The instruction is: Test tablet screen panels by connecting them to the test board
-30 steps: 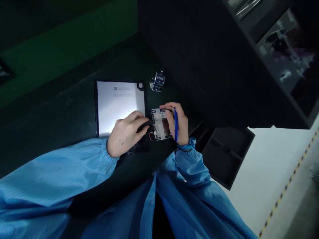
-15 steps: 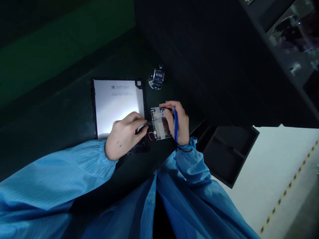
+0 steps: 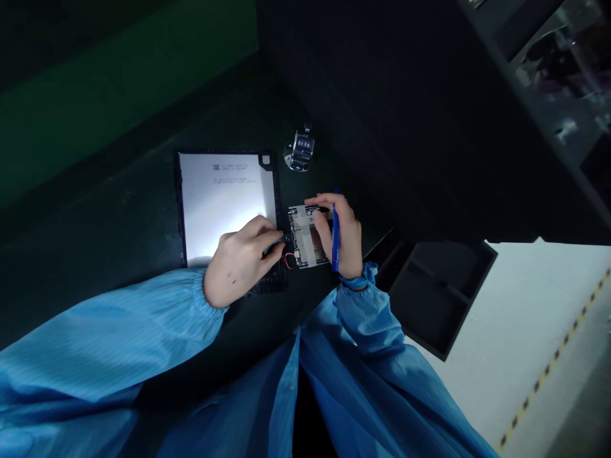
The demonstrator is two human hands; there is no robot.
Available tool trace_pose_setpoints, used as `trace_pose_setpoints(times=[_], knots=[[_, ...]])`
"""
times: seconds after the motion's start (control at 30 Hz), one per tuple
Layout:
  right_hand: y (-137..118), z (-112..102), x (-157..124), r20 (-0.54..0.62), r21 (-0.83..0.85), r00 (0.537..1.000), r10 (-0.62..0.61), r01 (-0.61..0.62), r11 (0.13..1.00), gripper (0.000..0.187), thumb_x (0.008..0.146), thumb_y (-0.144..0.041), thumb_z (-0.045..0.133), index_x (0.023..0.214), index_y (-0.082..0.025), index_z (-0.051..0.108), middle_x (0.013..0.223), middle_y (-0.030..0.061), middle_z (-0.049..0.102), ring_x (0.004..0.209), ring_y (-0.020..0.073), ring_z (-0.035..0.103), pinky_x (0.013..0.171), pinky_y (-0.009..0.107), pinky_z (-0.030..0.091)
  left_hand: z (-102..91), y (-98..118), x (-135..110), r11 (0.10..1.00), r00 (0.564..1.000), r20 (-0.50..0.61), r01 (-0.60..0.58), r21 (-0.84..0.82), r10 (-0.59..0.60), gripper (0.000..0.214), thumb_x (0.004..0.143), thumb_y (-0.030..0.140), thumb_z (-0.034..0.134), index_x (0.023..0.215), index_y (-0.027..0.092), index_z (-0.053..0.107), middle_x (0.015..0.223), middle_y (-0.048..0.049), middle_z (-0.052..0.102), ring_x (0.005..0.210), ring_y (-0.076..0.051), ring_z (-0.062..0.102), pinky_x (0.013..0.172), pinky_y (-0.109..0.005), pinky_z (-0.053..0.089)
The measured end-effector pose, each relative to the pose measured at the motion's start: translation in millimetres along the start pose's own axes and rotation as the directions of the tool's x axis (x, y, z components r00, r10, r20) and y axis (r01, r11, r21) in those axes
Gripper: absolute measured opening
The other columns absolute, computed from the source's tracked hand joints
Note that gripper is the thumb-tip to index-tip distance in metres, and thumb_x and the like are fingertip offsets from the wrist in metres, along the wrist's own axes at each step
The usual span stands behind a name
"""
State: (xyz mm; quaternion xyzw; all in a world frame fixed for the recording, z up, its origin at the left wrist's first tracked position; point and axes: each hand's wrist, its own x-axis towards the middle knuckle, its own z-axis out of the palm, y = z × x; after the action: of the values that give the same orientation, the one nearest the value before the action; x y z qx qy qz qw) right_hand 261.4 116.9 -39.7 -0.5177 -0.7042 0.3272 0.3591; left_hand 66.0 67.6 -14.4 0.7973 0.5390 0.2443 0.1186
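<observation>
A circuit board (image 3: 311, 238) with pale tape across it and a red-and-black wire at its lower left corner lies on the dark table. My right hand (image 3: 349, 245) grips its right side, thumb on top and fingers at the far edge. A blue pen-shaped tool (image 3: 336, 238) is also kept in that hand, lying upright along the palm. My left hand (image 3: 245, 257) is closed in a pinch at the board's left edge, on a small dark connector-like piece (image 3: 286, 237). Beneath that hand lies a flat panel (image 3: 224, 203) with a white printed face and black frame.
A metal tally counter (image 3: 302, 149) stands beyond the board. At the right, a dark tray (image 3: 434, 296) with a divider sits below the table's edge, over a pale floor (image 3: 534, 331). A large black panel (image 3: 405, 121) covers the upper right; a green surface (image 3: 128, 83) spans the upper left.
My left hand has shifted slightly right, and its fingers have closed further around the small dark piece. The blue tool has tipped a little to the left; the board stays put.
</observation>
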Motion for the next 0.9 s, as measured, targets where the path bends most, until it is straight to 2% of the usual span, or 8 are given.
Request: trace_pose_setpoints(times=[0.3,0.43,0.5,0.67,0.73,0.8,0.87,0.9], knots=[[-0.3,-1.0,0.0,0.004,-0.034,1.0,-0.029,0.029,0.999,0.014,0.095,-0.027,0.054,0.108,-0.026,0.056,0.111,0.0011,0.072,0.113,0.021,0.064,0.103,0.04,0.045,1.4,0.9,1.3,1.0,1.0,-0.013,-0.001,0.017,0.002,0.016,0.091,0.018,0.06,0.094,0.013,0.075,0.097,-0.0063,0.073,0.06,-0.012,0.065,0.055,-0.027,0.055],[-5.4,-5.9,1.4,0.104,-0.136,0.993,-0.062,0.076,0.988,0.042,0.077,-0.026,0.074,0.115,-0.027,0.055,0.117,0.0006,0.07,0.115,0.026,0.061,0.106,0.045,0.042,3.2,-0.1,0.9,1.0,0.999,-0.041,-0.027,0.009,0.028,0.016,0.091,0.017,0.061,0.094,0.011,0.075,0.096,-0.0074,0.072,0.061,-0.013,0.065,0.053,-0.026,0.054],[-6.8,-5.3,2.2,0.136,-0.171,0.989,-0.063,0.086,0.982,0.049,0.073,-0.026,0.078,0.117,-0.027,0.056,0.119,0.0005,0.068,0.116,0.0274,0.059,0.106,0.047,0.041,5.5,-0.6,0.4,0.999,0.998,-0.048,-0.04,0.005,0.04,0.016,0.091,0.016,0.061,0.095,0.01,0.075,0.096,-0.0077,0.072,0.061,-0.013,0.065,0.054,-0.026,0.054],[-5.9,3.7,2.4,0.075,-0.2,0.995,-0.065,0.079,0.977,0.046,0.077,-0.036,0.078,0.116,-0.025,0.057,0.117,0.0034,0.068,0.114,0.0293,0.059,0.104,0.048,0.043,7.1,2.3,3.7,1.0,1.0,0.001,-0.007,-0.011,0.007,0.018,0.092,0.018,0.058,0.093,0.012,0.075,0.097,-0.0086,0.072,0.068,-0.016,0.068,0.06,-0.029,0.056],[-5.5,2.2,1.2,0.051,-0.153,0.996,-0.069,0.076,0.985,0.046,0.08,-0.039,0.076,0.118,-0.025,0.055,0.119,0.0044,0.067,0.116,0.0288,0.059,0.105,0.048,0.044,-3.9,3.2,5.7,0.998,0.999,0.029,0.034,-0.044,-0.033,0.02,0.094,0.023,0.058,0.099,0.014,0.075,0.101,-0.0091,0.073,0.082,-0.022,0.07,0.071,-0.034,0.058],[-6.7,-4.6,-1.1,0.062,-0.077,0.995,-0.08,0.085,0.993,0.051,0.084,-0.042,0.073,0.127,-0.025,0.051,0.128,0.0065,0.064,0.123,0.028,0.058,0.108,0.047,0.044,-25.0,0.7,2.9,0.985,0.993,0.021,0.121,-0.123,-0.119,0.025,0.093,0.029,0.059,0.112,0.017,0.072,0.111,-0.009,0.071,0.102,-0.026,0.068,0.089,-0.042,0.056],[-9.9,-13.5,-4.7,0.18,-0.053,0.975,-0.133,0.145,0.988,0.068,0.082,-0.045,0.075,0.139,-0.025,0.044,0.143,0.0091,0.055,0.136,0.029,0.05,0.116,0.05,0.038,-51.9,-6.2,-8.7,0.927,0.957,0.014,0.283,-0.246,-0.289,0.036,0.093,0.037,0.061,0.125,0.021,0.066,0.126,-0.0073,0.066,0.116,-0.028,0.062,0.103,-0.047,0.05],[-12.1,-17.2,-6.8,0.281,-0.068,0.945,-0.17,0.196,0.978,0.082,0.077,-0.046,0.08,0.145,-0.025,0.038,0.149,0.0103,0.049,0.142,0.0305,0.043,0.12,0.053,0.032,-65.1,-10.9,-17.9,0.87,0.919,0.035,0.384,-0.309,-0.393,0.042,0.092,0.041,0.06,0.131,0.024,0.063,0.133,-0.0057,0.062,0.121,-0.028,0.059,0.108,-0.048,0.046]])
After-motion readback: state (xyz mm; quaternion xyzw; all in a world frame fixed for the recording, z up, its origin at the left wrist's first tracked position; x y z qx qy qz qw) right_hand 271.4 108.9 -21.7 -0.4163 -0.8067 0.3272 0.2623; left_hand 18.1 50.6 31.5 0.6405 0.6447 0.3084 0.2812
